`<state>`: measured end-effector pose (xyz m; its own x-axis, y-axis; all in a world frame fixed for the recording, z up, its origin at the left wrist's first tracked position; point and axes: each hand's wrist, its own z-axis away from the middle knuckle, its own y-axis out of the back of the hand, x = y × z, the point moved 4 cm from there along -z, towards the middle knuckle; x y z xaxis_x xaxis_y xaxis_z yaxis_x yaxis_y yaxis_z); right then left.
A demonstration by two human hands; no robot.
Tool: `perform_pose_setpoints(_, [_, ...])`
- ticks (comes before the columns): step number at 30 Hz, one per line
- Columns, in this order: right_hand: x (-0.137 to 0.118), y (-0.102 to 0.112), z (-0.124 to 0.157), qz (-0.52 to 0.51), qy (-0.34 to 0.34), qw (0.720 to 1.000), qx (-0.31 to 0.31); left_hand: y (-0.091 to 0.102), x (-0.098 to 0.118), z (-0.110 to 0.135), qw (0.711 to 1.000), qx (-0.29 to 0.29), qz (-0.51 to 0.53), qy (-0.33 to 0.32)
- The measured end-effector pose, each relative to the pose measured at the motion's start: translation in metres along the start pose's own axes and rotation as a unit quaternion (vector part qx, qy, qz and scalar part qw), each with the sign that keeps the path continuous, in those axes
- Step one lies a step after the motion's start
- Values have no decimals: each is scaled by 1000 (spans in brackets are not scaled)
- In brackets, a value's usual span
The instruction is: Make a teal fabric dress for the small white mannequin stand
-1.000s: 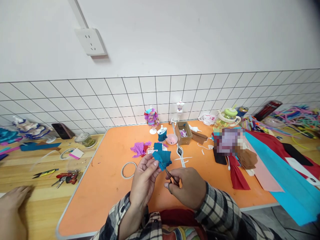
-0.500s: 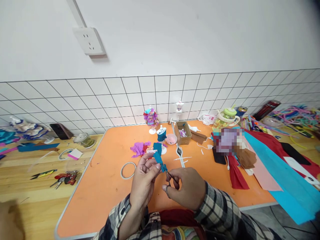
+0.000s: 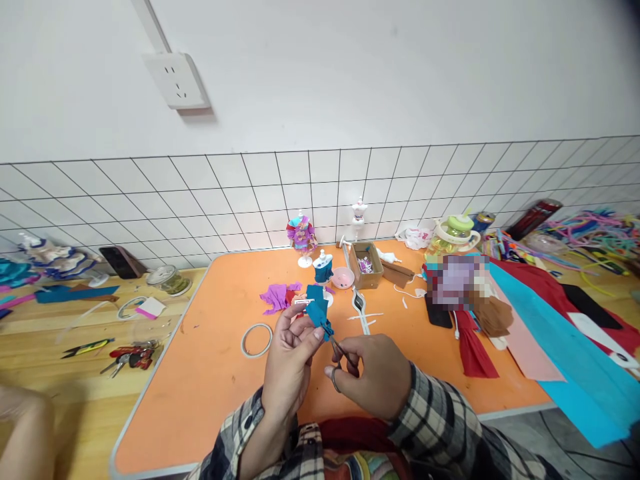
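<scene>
Between thumb and fingers, my left hand (image 3: 293,350) pinches a small folded piece of teal crepe paper (image 3: 318,313). My right hand (image 3: 375,370) is closed round a small pair of scissors (image 3: 338,357), a finger loop showing by the thumb. Their tips meet the paper's lower edge beside my left thumb; the exact blade position is hard to see. Just beyond stands a little dress form (image 3: 323,268) wrapped in teal. Purple crumpled paper (image 3: 279,298) lies to the left of it, and a pink dish (image 3: 343,278) to its right.
A tape roll (image 3: 257,341) lies left of my hands. Behind are a dressed form (image 3: 301,237), a bare white form (image 3: 359,215) and a cardboard box (image 3: 365,265). Coloured paper sheets (image 3: 565,340) cover the right side. Another person's arm (image 3: 27,427) rests at the left.
The teal paper has shifted slightly in my left hand, more of it showing broad side up. Another person's arm has come further into view at the lower left.
</scene>
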<state>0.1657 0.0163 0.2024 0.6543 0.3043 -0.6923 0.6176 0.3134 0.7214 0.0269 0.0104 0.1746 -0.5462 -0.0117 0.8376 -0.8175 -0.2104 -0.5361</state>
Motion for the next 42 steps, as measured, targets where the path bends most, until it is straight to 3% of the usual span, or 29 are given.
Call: perform_pose_setpoints(42, [1,-3,-1,-21,8,1000,4,-1,1,3,1000,22,-2,-8])
